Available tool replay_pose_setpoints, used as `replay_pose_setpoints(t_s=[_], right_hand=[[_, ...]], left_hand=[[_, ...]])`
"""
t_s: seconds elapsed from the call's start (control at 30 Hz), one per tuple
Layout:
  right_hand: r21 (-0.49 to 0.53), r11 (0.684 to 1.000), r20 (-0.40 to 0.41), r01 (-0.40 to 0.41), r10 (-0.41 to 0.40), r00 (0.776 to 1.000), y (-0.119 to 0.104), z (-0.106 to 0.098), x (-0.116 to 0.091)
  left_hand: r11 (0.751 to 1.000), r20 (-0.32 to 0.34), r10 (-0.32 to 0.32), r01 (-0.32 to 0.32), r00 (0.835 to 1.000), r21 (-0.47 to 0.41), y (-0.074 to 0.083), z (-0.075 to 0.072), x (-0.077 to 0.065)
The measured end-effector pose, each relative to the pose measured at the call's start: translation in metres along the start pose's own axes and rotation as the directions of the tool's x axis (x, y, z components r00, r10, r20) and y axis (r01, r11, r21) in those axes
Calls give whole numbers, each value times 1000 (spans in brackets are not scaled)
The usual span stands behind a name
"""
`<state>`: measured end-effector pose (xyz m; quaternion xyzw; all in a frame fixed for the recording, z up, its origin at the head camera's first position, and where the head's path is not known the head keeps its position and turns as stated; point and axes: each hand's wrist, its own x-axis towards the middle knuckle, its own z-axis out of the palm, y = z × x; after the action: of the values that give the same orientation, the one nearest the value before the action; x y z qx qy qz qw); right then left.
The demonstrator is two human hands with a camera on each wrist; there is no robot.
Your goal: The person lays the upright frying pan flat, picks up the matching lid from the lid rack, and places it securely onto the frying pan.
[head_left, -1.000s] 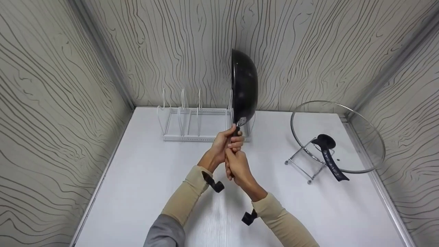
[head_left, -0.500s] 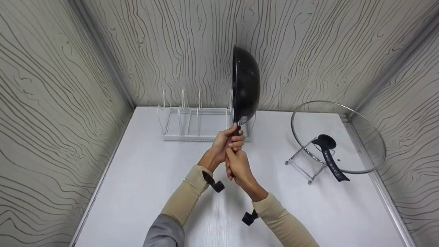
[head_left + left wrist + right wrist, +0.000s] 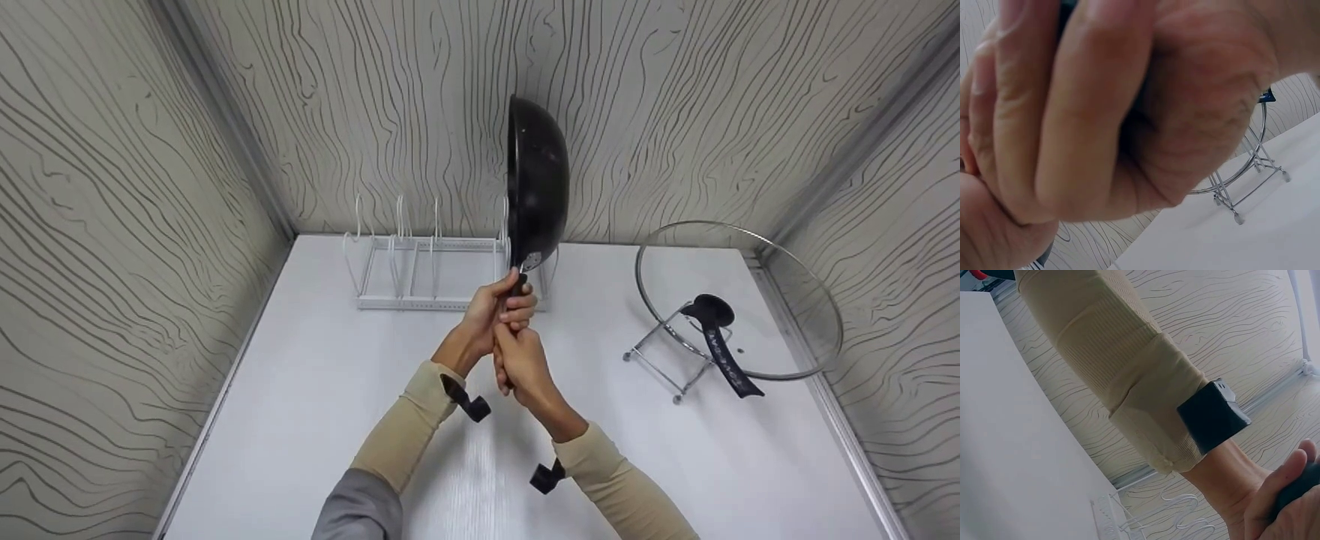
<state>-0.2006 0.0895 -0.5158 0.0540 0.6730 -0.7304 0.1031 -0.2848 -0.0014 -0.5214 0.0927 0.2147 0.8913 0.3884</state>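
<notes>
A black wok (image 3: pixel 538 180) stands on edge over the right end of a white wire rack (image 3: pixel 457 304), its open side facing left. Its dark handle (image 3: pixel 520 282) points down toward me. My left hand (image 3: pixel 495 311) grips the handle close to the wok, thumb along the top. Just below, my right hand (image 3: pixel 519 358) wraps the handle's lower part, touching the left. In the left wrist view, curled fingers (image 3: pixel 1081 124) fill the frame around something dark. Whether the wok touches the rack, I cannot tell.
To the right, a glass lid (image 3: pixel 795 315) with a black knob and long dark grip (image 3: pixel 726 360) leans in a chrome stand (image 3: pixel 667 367). Wood-patterned walls (image 3: pixel 360 105) enclose the white table (image 3: pixel 337 420) at the back and both sides. Several upright loops divide the rack.
The wok's far rim has risen slightly and shifted a little right in the head view. Both hands keep their grip and have hardly moved. The rack and lid stay put.
</notes>
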Motion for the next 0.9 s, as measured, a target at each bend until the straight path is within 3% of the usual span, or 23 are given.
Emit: replay_pose_setpoints(t_s=[0.9], right_hand=[[16, 999, 0, 36, -36, 999, -11, -1, -8]], left_hand=[[1000, 18, 9, -9, 1000, 12, 4, 17, -2]])
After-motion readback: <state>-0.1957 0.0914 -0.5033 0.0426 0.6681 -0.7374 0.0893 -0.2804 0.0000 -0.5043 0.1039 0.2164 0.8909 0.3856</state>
